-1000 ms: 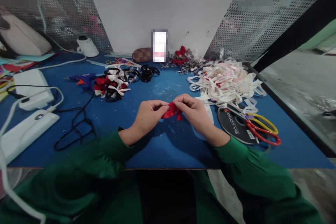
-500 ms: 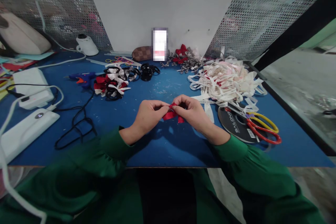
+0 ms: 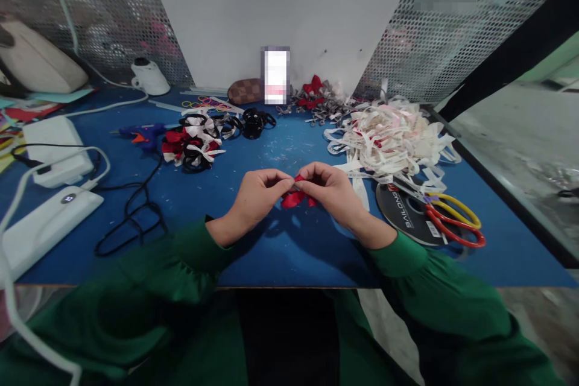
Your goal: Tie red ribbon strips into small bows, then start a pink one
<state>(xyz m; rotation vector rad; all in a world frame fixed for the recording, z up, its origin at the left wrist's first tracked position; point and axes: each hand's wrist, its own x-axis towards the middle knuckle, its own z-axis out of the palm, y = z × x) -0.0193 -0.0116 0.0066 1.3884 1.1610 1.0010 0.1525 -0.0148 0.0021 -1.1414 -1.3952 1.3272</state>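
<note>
A small piece of red ribbon (image 3: 294,198) is pinched between my two hands above the middle of the blue table. My left hand (image 3: 257,196) is closed, its thumb and index finger meeting at the ribbon's upper left. From the other side, my right hand (image 3: 332,193) grips the ribbon between thumb and fingers, covering part of it. The ribbon looks folded, with loose parts hanging below the fingertips; its exact shape is partly hidden. White ribbon strips (image 3: 360,193) lie just beyond my right hand.
On the right are a heap of white ribbon strips (image 3: 393,139), a black disc (image 3: 402,214) and red-and-yellow scissors (image 3: 455,220). Hair ties with bows (image 3: 192,142) and a blue glue gun (image 3: 142,132) lie at left, near white power units (image 3: 58,151). A lit phone (image 3: 275,75) stands behind.
Both hands stay almost in place, still pinching the red ribbon. The fingers have shifted slightly, and the ribbon's right hanging part shows less below my right hand.
</note>
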